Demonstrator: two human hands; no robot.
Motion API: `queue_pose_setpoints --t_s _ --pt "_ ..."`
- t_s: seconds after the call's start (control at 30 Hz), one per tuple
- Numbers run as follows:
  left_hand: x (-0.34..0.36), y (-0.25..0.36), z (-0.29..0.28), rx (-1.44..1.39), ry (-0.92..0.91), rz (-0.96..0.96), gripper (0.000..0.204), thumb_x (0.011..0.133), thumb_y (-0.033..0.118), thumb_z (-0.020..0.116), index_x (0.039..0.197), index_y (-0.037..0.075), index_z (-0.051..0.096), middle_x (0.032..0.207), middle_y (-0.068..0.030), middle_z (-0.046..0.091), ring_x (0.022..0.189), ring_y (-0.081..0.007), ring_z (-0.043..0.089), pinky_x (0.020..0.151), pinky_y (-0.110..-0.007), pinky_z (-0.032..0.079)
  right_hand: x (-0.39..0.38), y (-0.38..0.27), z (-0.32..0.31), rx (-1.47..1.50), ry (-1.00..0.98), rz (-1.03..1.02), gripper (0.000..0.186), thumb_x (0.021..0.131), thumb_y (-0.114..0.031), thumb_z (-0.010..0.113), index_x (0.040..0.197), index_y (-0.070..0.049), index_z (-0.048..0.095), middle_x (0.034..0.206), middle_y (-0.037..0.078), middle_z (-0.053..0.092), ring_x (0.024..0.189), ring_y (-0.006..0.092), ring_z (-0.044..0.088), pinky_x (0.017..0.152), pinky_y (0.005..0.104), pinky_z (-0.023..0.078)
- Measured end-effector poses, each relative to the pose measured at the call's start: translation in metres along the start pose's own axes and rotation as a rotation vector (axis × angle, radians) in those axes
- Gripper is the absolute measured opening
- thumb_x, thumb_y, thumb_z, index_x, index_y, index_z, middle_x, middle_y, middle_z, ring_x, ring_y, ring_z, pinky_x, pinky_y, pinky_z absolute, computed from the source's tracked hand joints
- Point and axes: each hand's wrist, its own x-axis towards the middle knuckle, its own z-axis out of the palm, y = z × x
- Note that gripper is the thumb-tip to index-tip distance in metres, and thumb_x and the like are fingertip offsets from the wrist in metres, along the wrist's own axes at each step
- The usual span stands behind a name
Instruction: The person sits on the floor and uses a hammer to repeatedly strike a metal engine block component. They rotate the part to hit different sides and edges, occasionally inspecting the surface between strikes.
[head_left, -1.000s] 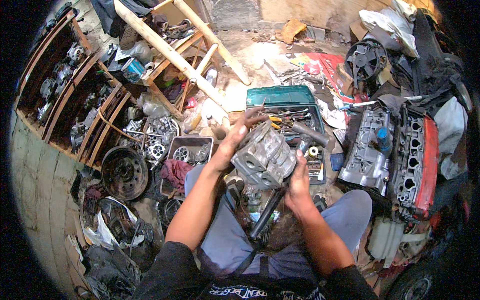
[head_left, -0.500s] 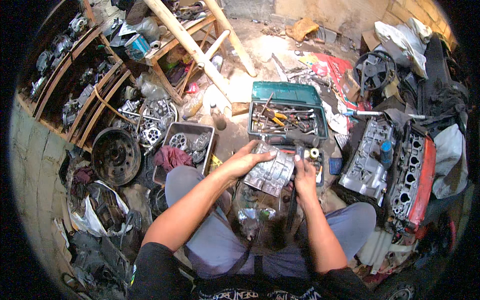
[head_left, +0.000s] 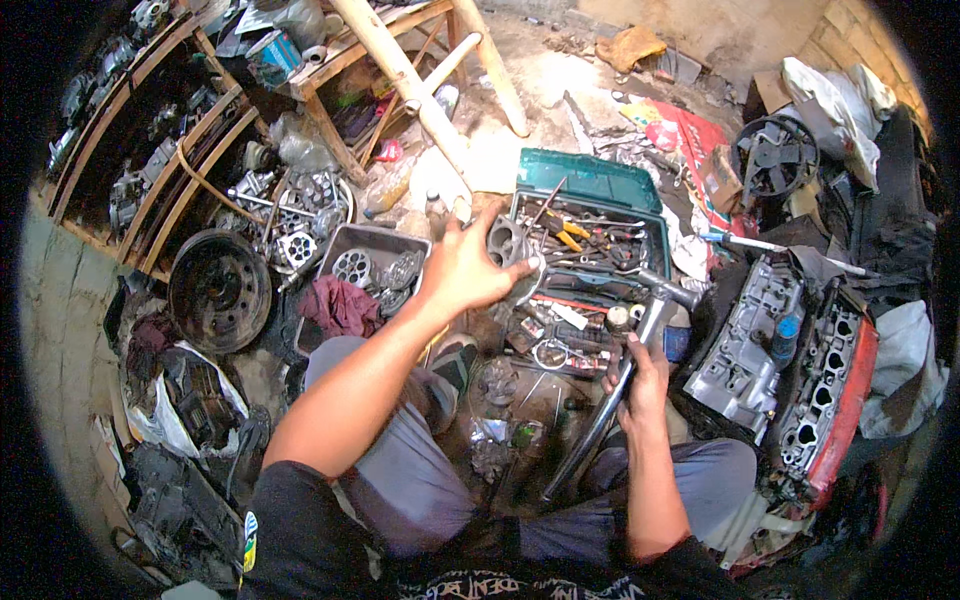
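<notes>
My left hand (head_left: pixel 470 262), thumb and fingers curved, grips a grey metal casting (head_left: pixel 508 240) at the left end of the open green toolbox (head_left: pixel 590 175); much of the casting is hidden. My right hand (head_left: pixel 642 385) is closed on a long steel hammer (head_left: pixel 590 440), its T-shaped head up beside the toolbox and its handle slanting down toward my lap. Spanners and pliers (head_left: pixel 570 232) fill the box. Below it lies a black tray (head_left: pixel 560 345) of sockets, rolls and small tools. Small metal pieces (head_left: pixel 500 450) sit between my knees.
Left are wooden shelves (head_left: pixel 140 150) of parts, a steel wheel (head_left: pixel 218 290) and a bin (head_left: pixel 362 245) with parts and a maroon rag. A wooden frame (head_left: pixel 420 110) stands behind. Engine covers and heads (head_left: pixel 750 350) lie right, near sacks and a black fan (head_left: pixel 775 160).
My left hand has carried the casting from in front of my chest up and left to the toolbox. My right hand has left the casting and moved lower right, keeping the hammer.
</notes>
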Motion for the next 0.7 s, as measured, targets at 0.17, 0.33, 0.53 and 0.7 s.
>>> queue_pose_setpoints --t_s 0.17,0.33,0.53,0.7 --pt "0.003 -0.008 0.001 -0.003 -0.034 -0.002 0.098 0.072 0.067 0.078 0.152 0.019 0.047 0.134 -0.0308 0.059 0.128 -0.0436 0.057 0.11 -0.048 0.045 -0.003 0.062 -0.031 -0.165 0.145 0.193 0.041 0.093 -0.009 0.068 0.127 -0.007 0.045 0.078 0.007 0.058 0.057 0.0174 0.056 0.046 0.0339 0.046" --pt "0.004 -0.006 -0.008 -0.052 -0.103 -0.013 0.103 0.07 0.067 0.078 0.152 0.013 0.046 0.139 -0.0287 0.057 0.131 -0.0412 0.056 0.111 -0.046 0.044 -0.011 0.083 -0.053 -0.176 0.146 0.357 0.022 0.092 -0.006 0.064 0.11 -0.001 0.052 0.08 0.008 0.059 0.057 0.0156 0.052 0.045 0.0315 0.043" --pt "0.014 -0.015 0.002 -0.135 -0.079 0.022 0.103 0.07 0.066 0.079 0.148 0.006 0.049 0.139 -0.0243 0.059 0.13 -0.0359 0.058 0.112 -0.042 0.043 -0.069 0.041 -0.033 -0.111 -0.066 0.171 0.023 0.104 -0.032 0.057 0.111 -0.012 0.047 0.07 0.004 0.052 0.046 0.0152 0.05 0.036 0.0299 0.041" --pt "0.031 -0.013 0.012 -0.198 -0.197 0.006 0.103 0.068 0.066 0.079 0.148 0.007 0.05 0.141 -0.024 0.058 0.131 -0.0344 0.058 0.111 -0.04 0.044 -0.068 0.089 -0.076 -0.604 -0.026 -0.088 0.026 0.107 -0.037 0.049 0.104 -0.012 0.047 0.062 0.001 0.045 0.042 0.0139 0.045 0.035 0.0301 0.037"
